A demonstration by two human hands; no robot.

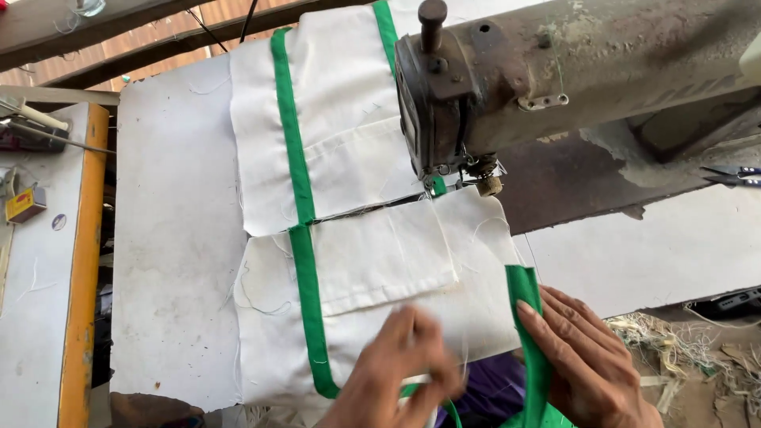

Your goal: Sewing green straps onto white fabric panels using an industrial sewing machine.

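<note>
Roughly centre on the white table (170, 238) lay 2 white cloth panels (372, 269), one far, one near, butted end to end under the head of 1 old sewing machine (507, 79). Long axis of each ran near-to-far, w/ a green trim band (301, 230) running the same way down the left part. A 2nd green strip (527, 317) sat at the near right edge, pointing far-near. Right hand (590, 361) lay on that strip, fingers flat & spread, pressing it, not pinching. Left hand (396, 368) was blurred over the near panel; grip couldn't be told. 1 pair of scissors (733, 175) lay far right.
</note>
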